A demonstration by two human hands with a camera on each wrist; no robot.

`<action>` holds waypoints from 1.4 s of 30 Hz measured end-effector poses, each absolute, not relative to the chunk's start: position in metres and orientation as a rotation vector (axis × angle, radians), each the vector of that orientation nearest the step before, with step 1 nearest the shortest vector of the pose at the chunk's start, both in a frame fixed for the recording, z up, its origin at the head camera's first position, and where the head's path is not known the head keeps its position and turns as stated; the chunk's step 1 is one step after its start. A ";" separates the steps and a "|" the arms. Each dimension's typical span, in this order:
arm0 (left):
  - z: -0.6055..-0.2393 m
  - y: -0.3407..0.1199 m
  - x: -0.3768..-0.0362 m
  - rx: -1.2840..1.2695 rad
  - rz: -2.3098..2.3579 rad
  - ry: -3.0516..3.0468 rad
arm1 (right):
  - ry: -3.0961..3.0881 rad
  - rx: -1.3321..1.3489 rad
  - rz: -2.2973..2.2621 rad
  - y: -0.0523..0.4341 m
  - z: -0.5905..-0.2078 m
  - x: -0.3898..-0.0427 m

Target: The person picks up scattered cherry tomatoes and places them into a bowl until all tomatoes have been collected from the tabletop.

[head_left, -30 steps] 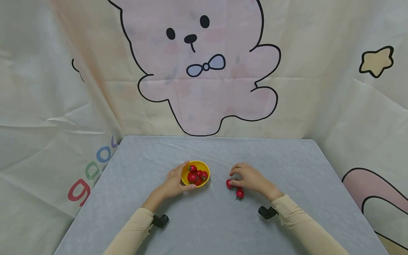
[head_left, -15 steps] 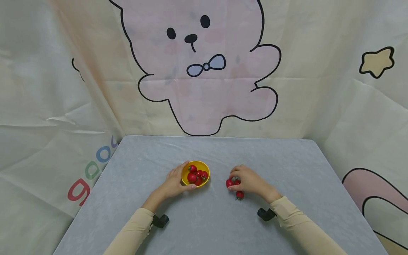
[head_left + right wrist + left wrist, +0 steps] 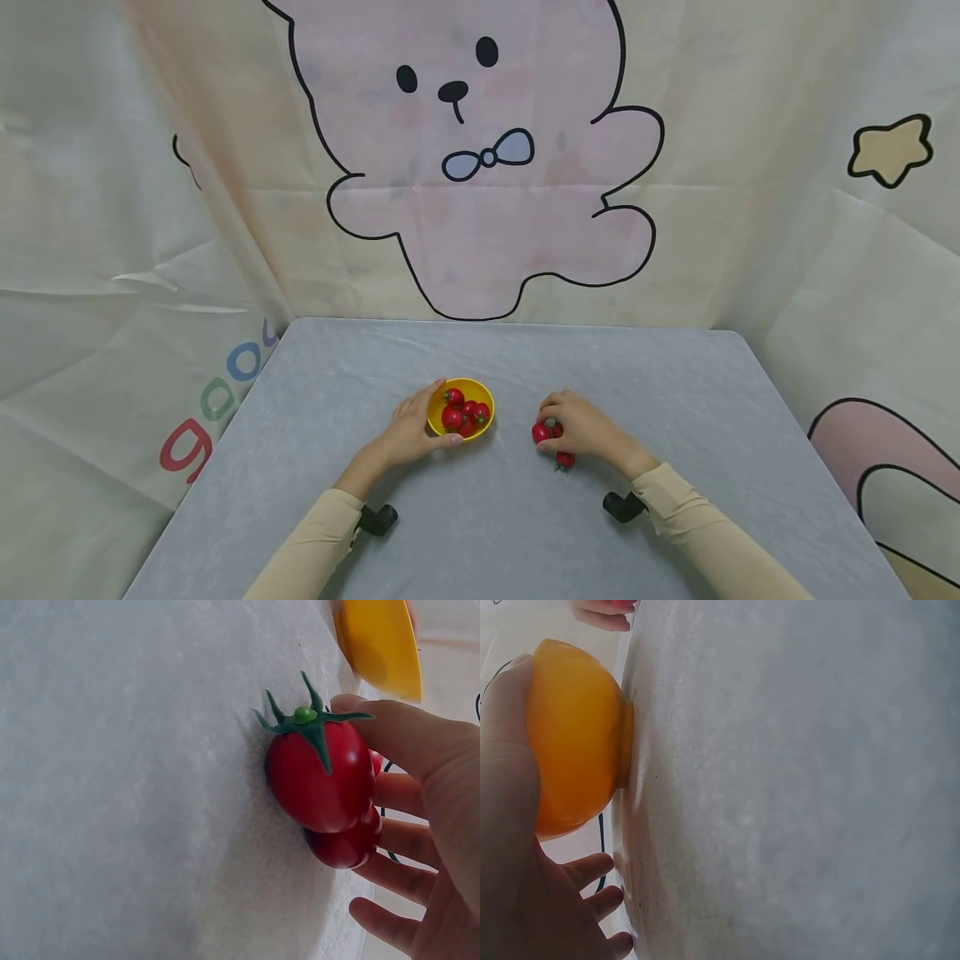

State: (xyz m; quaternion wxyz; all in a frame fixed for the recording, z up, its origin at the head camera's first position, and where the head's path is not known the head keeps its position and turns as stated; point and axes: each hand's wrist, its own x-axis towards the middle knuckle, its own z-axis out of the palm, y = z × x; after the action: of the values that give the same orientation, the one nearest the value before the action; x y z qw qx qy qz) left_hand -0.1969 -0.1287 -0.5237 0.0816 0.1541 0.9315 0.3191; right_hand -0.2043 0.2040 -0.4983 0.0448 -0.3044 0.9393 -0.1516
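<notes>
Yellow plastic is showing just left of centre in the head view, where the bowl (image 3: 461, 408) is sitting on the grey table (image 3: 480, 533) and already holding a small heap of red tomatoes (image 3: 463, 414). By that count, most of the gathering looks done. What is left, as far as can be seen, lies to the right of the bowl: a few tomatoes are still outside it, all at the right hand (image 3: 585, 427).

That hand is curling its fingers around two of them. The right wrist view shows a stemmed tomato (image 3: 321, 776) being pinched against the table, with the thumb (image 3: 397, 739) pressing its upper side, and a second tomato (image 3: 345, 841) tucked behind it against the fingers. A further tomato (image 3: 565, 459) is lying on the cloth just below the hand in the head view; whether the hand is touching it cannot be told.

The left hand (image 3: 408, 433) is cupping the bowl's left side, thumb and fingers wrapping its outer wall and steadying it, as the left wrist view confirms.
</notes>
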 end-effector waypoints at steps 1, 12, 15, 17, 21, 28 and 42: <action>-0.524 -0.129 -0.197 0.459 0.955 2.782 | 2.871 -0.930 -0.463 0.204 -0.499 -0.204; -0.525 -0.129 -0.197 0.461 0.970 2.780 | 2.868 -0.906 -0.477 0.202 -0.497 -0.204; -0.526 -0.129 -0.198 0.466 0.971 2.786 | 2.864 -0.886 -0.482 0.202 -0.496 -0.205; -0.526 -0.129 -0.198 0.470 0.970 2.790 | 2.865 -0.871 -0.475 0.201 -0.495 -0.207; -0.526 -0.129 -0.198 0.474 0.966 2.794 | 2.892 -0.864 -0.449 0.200 -0.489 -0.212; -0.525 -0.129 -0.198 0.471 0.967 2.786 | 2.909 -0.882 -0.430 0.194 -0.476 -0.218; -0.524 -0.128 -0.197 0.466 0.963 2.793 | 2.903 -0.937 -0.442 0.165 -0.453 -0.225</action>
State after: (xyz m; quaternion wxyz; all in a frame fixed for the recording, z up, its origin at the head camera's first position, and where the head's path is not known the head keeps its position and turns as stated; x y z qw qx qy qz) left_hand -0.1974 -0.1278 -0.5239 0.0755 0.1554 0.9312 0.3210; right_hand -0.2248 0.1652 -0.4533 0.0296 -0.3039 0.9414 -0.1433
